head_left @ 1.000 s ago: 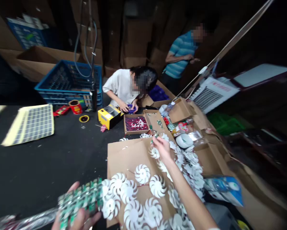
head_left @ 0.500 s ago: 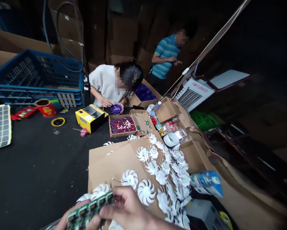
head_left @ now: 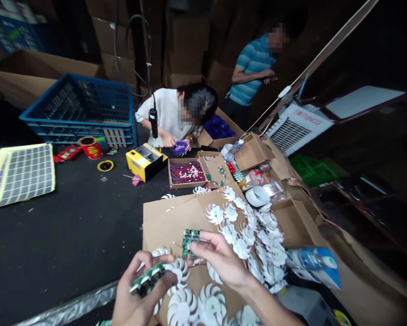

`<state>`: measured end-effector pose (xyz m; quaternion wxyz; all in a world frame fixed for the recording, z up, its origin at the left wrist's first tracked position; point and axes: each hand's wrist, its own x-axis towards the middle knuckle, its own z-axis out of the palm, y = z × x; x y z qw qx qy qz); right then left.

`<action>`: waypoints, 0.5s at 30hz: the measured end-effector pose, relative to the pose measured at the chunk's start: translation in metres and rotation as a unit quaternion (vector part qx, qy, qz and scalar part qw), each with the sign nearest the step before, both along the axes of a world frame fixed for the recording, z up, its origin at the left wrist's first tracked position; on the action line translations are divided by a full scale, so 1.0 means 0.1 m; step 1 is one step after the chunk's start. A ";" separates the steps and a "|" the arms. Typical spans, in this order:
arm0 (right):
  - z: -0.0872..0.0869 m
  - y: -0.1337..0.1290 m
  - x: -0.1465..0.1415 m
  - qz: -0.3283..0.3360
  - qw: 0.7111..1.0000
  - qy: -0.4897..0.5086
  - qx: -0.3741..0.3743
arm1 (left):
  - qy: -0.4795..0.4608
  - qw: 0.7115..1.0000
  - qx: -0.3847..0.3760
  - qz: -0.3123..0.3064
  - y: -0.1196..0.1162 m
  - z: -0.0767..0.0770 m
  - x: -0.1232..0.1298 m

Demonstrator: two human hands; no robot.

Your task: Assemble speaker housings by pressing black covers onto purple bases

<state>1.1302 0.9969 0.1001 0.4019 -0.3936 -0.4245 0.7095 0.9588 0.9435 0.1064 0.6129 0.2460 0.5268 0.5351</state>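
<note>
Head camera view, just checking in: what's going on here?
The person's left hand holds a green circuit board, and the right hand pinches a second board above a cardboard sheet laid with white fan wheels. Farther along the table, a seated co-worker works over a purple dish.

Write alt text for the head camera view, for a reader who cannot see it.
The left hand and right hand hold green circuit boards above white fan wheels spread on cardboard, on a dark table. Beyond, a person works beside a blue plastic crate.
</note>
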 end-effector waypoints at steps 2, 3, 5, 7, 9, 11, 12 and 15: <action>0.02 -0.03 0.00 0.017 1.000 -0.016 -0.004 | 0.084 0.995 0.041 -0.040 0.03 0.04 0.00; 0.04 -0.05 -0.01 0.022 1.000 -0.019 -0.006 | 0.125 0.989 0.050 -0.058 0.05 0.04 -0.01; 0.08 -0.10 -0.03 0.037 0.999 -0.019 -0.012 | 0.196 0.977 0.050 -0.065 0.06 0.03 -0.05; 0.10 -0.14 -0.03 0.054 0.998 0.000 -0.029 | 0.239 0.968 0.052 -0.062 0.07 0.00 -0.11; 0.09 -0.16 -0.03 0.083 0.994 0.037 -0.057 | 0.256 0.961 0.081 -0.064 0.06 -0.01 -0.17; 0.02 -0.19 -0.04 0.112 0.986 0.080 -0.095 | 0.238 0.961 0.118 -0.079 0.03 0.00 -0.19; -0.02 -0.21 -0.05 0.121 0.981 0.099 -0.115 | 0.212 0.966 0.124 -0.080 0.00 0.01 -0.17; -0.17 -0.33 -0.09 0.119 0.967 0.157 -0.160 | 0.064 0.991 0.083 -0.079 -0.13 0.03 -0.08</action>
